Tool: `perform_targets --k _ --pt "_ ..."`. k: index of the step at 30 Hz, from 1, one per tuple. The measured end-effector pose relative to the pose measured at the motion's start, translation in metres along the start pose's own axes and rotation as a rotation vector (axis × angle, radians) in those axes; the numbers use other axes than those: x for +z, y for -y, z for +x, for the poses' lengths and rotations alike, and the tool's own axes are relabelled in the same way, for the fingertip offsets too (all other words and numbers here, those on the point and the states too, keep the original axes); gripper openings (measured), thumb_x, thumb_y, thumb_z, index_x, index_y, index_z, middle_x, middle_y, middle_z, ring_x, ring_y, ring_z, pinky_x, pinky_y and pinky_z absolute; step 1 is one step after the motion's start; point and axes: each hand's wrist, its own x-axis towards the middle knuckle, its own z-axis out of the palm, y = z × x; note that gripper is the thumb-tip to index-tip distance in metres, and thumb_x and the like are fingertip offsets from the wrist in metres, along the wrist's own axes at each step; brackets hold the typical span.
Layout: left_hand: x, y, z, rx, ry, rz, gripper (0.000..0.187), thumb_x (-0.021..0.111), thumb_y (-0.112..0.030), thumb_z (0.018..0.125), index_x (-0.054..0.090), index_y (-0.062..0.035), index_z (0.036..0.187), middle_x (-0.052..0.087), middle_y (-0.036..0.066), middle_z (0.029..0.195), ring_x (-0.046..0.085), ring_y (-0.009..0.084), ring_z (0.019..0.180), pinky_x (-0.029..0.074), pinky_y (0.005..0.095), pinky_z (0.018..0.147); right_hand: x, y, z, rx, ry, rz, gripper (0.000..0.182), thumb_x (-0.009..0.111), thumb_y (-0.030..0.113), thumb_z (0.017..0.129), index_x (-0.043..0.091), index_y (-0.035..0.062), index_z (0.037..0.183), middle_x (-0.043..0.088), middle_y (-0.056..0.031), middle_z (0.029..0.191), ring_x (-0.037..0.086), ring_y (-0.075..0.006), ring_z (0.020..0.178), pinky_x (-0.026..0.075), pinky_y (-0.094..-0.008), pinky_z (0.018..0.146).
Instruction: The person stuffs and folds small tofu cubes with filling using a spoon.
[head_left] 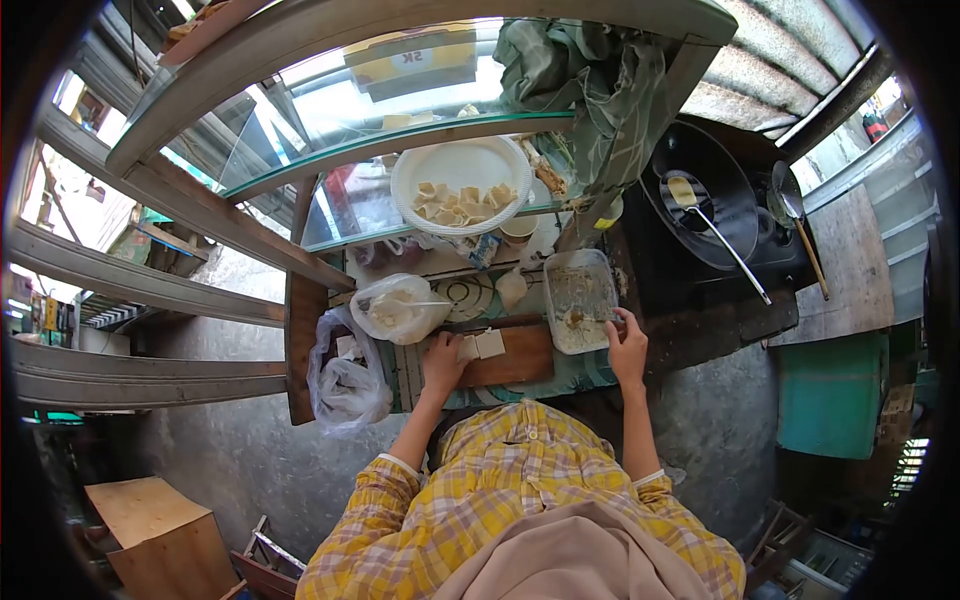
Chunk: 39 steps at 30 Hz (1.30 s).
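Observation:
My left hand (443, 366) is over the left end of a wooden cutting board (515, 368), its fingers curled against pale tofu squares (490, 344). The squares sit close together on the board. My right hand (627, 348) is at the right rim of a clear plastic container (580, 295), thumb and fingers bent around the edge. Crumbly pale residue and a small brownish lump lie inside the container. Left of the board is a plastic bag (400, 308) with pale, soft-looking contents and a light handle sticking out.
A white plate (461, 160) of cut tofu pieces stands behind, under glass shelves (400, 150). A black wok (705, 200) with a metal-handled ladle sits on the stove at right. Another plastic bag (350, 375) hangs at the counter's left edge.

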Motion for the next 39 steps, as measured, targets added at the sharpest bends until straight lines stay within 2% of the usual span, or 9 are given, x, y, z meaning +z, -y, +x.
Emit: perform_targets --k 5,8,14,20,23,26,29,35,39 --pt "-0.002 -0.003 0.001 0.018 -0.006 0.008 0.028 0.07 -0.019 0.068 0.06 -0.0119 0.093 0.055 0.005 0.09 0.053 0.0258 0.09 0.045 0.0405 0.073 0.021 -0.013 0.005 -0.249 -0.073 -0.091 0.026 0.046 0.024 0.092 0.062 0.0039 0.092 0.063 -0.0131 0.085 0.06 -0.033 0.076 0.047 -0.0362 0.063" --pt "0.006 0.005 0.002 0.038 -0.043 -0.006 0.016 0.064 -0.019 0.073 0.063 -0.0101 0.086 0.056 0.006 0.08 0.056 0.0268 0.082 0.045 0.04 0.071 0.005 0.004 0.005 -0.262 -0.101 -0.12 0.026 0.046 0.025 0.092 0.062 0.0042 0.091 0.064 -0.0118 0.085 0.061 -0.0316 0.075 0.047 -0.0354 0.062" --pt "-0.003 -0.004 0.007 0.042 -0.043 -0.08 0.012 0.06 -0.017 0.076 0.065 -0.0075 0.083 0.058 0.008 0.081 0.058 0.0289 0.075 0.047 0.0391 0.067 0.008 -0.01 0.002 -0.266 -0.089 -0.152 0.024 0.045 0.021 0.092 0.061 0.0031 0.087 0.062 -0.0113 0.076 0.062 -0.0272 0.07 0.046 -0.0331 0.061" --pt "-0.024 -0.034 0.009 0.026 -0.069 -0.271 0.013 0.058 -0.016 0.081 0.065 -0.0058 0.086 0.057 0.01 0.08 0.058 0.0289 0.072 0.046 0.0384 0.063 0.023 -0.015 -0.007 -0.153 -0.094 -0.014 0.028 0.042 0.021 0.093 0.059 0.0013 0.083 0.062 -0.0128 0.074 0.062 -0.0293 0.07 0.046 -0.0362 0.061" --pt "-0.036 -0.053 0.013 -0.036 0.049 -0.353 0.015 0.058 -0.016 0.082 0.064 -0.004 0.088 0.057 0.011 0.08 0.058 0.0289 0.072 0.046 0.0371 0.063 0.037 -0.048 -0.005 -0.078 -0.125 0.132 0.028 0.041 0.017 0.094 0.057 -0.0009 0.08 0.059 -0.0078 0.066 0.055 -0.015 0.048 0.042 -0.0273 0.047" --pt "-0.031 -0.061 0.014 0.073 0.034 -0.377 0.016 0.06 -0.017 0.081 0.063 -0.0026 0.088 0.057 0.011 0.081 0.058 0.0286 0.071 0.046 0.0365 0.063 0.034 -0.039 -0.01 0.06 -0.118 0.271 0.029 0.04 0.017 0.094 0.057 -0.0017 0.08 0.059 -0.0067 0.065 0.051 -0.0091 0.043 0.04 -0.0246 0.043" --pt "-0.031 -0.076 0.015 0.14 0.034 -0.42 0.018 0.06 -0.017 0.082 0.062 -0.0008 0.088 0.06 0.013 0.079 0.059 0.0296 0.069 0.047 0.0352 0.062 0.036 -0.041 -0.012 -0.016 -0.089 0.294 0.028 0.041 0.017 0.094 0.058 -0.0017 0.082 0.06 -0.0069 0.066 0.052 -0.0096 0.044 0.04 -0.0247 0.043" --pt "-0.009 -0.083 0.015 -0.083 0.099 -0.685 0.021 0.057 -0.017 0.086 0.061 0.0019 0.094 0.065 0.017 0.074 0.065 0.0218 0.069 0.047 0.0289 0.062 0.03 -0.048 -0.021 0.167 -0.189 0.516 0.029 0.042 0.019 0.094 0.059 -0.0014 0.084 0.06 -0.0069 0.067 0.051 -0.0085 0.044 0.039 -0.0227 0.042" --pt "0.001 -0.085 0.02 -0.188 0.15 -0.974 0.024 0.055 -0.017 0.087 0.06 0.0033 0.1 0.066 0.012 0.083 0.062 0.013 0.076 0.046 0.0258 0.066 0.032 -0.068 -0.026 0.272 -0.254 0.697 0.028 0.04 0.021 0.095 0.057 0.0005 0.084 0.06 -0.0071 0.067 0.05 -0.0087 0.043 0.04 -0.0215 0.041"
